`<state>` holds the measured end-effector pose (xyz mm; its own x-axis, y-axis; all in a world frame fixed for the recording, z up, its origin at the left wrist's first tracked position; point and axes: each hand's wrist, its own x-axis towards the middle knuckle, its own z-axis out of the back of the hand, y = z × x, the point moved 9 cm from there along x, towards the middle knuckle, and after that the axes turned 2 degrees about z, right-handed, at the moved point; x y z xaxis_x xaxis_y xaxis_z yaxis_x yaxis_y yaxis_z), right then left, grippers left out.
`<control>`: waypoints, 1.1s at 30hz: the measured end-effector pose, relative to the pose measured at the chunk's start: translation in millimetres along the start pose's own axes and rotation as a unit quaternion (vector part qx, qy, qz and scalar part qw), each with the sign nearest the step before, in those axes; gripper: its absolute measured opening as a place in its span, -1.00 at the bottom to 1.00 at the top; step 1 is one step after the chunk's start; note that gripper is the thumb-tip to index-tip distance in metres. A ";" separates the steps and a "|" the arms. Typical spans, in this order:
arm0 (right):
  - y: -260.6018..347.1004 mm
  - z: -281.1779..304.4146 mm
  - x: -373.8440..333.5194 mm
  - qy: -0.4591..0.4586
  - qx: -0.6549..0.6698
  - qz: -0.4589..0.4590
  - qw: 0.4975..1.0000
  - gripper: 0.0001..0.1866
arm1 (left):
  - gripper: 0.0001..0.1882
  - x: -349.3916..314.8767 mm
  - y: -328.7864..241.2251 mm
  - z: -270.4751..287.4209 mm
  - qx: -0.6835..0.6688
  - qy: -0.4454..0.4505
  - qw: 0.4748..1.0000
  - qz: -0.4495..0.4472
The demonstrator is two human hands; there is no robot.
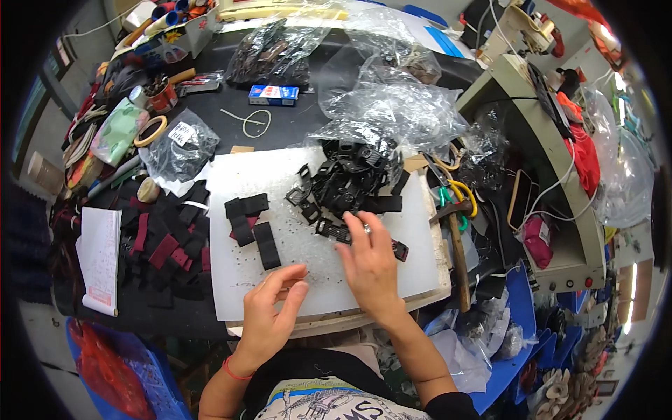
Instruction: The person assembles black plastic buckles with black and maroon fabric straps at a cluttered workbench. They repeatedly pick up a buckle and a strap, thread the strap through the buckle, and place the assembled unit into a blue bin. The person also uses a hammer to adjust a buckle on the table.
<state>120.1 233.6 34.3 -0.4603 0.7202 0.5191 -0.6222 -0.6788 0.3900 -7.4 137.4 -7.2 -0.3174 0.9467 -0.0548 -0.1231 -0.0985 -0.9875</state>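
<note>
My right hand [374,269] reaches over the white board [308,301] with its fingers stretched out. The fingertips are at a black buckle strip [332,229] on the near side of a heap of black plastic buckles [350,171]; contact is hard to tell. My left hand [274,311] hovers over the near edge of the board, thumb and fingers apart, with nothing visible in it. Ahead of it lie a short black strap [267,245] and several black webbing pieces [245,208], with some dark red showing. A black and dark red piece [400,250] lies right of my right hand.
A hammer [460,266] and yellow-handled scissors [462,196] lie right of the board. Left are a pile of black and dark red straps [164,248] and a notepad [99,259]. Clear plastic bags [392,105] and a blue box [273,95] lie beyond. A beige machine [553,182] stands right.
</note>
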 end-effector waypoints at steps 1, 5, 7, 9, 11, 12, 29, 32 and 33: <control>1.7 -7.8 -0.3 0.038 -0.016 0.012 0.999 -0.53 | -0.74 -1.1 -1.8 0.8 0.005 0.002 1.000 -0.005; 6.5 -19.1 -5.0 0.061 -0.017 0.027 0.998 -0.61 | -0.76 -9.5 -0.9 5.1 -0.020 -0.013 1.000 0.005; 3.7 -21.5 -10.8 0.067 0.013 0.005 0.998 -0.64 | -0.77 -10.5 1.1 6.1 -0.046 -0.022 0.999 0.014; 4.7 -19.4 -12.6 0.065 0.004 0.011 0.998 -0.68 | -0.77 -10.5 3.4 6.2 -0.075 -0.028 0.997 0.021; 8.3 -16.5 -12.0 0.063 -0.016 0.016 0.998 -0.69 | -0.77 -10.2 4.0 4.3 -0.089 -0.021 0.996 0.025; 12.7 -12.7 -8.2 0.060 -0.033 0.018 0.997 -0.68 | -0.77 -9.8 3.4 3.4 -0.096 -0.017 0.995 0.025; 29.1 -7.7 -31.8 0.140 0.450 -0.125 0.873 -0.74 | -0.61 -14.3 -6.7 9.7 0.015 -0.031 0.998 0.044; 49.3 8.7 -34.0 0.088 0.311 0.060 0.945 -0.71 | -0.59 -15.2 2.6 12.1 0.030 0.001 0.993 0.116; 60.6 14.2 -37.5 0.064 0.251 0.127 0.958 -0.69 | -0.58 -16.6 6.5 12.9 0.011 0.006 0.991 0.137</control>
<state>108.6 163.4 49.2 -0.6505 0.5130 0.5601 -0.1128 -0.7945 0.5967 -15.0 117.1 -10.8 -0.3314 0.8870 -0.3215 -0.0538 -0.3580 -0.9322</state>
